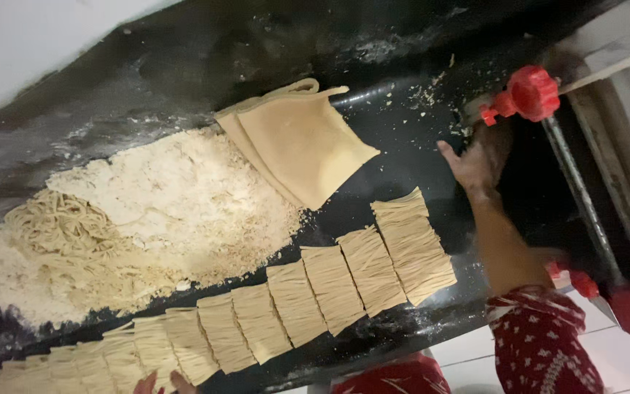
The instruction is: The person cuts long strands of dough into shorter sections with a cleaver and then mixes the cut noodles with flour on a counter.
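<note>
Currently right hand [475, 164] open, empty, reaching toward the machine by the red knob [530, 93]; left fingers [158, 381] rest on cut noodle bundles [344, 281] along the counter [417, 131] edge. Risk: sleeve knocks bundles off.

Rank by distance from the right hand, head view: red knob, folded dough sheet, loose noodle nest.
From the right hand:
1. Red knob, just above it on the machine.
2. Folded dough sheet, mid-table.
3. Loose noodle nest, far left on the flour.
</note>
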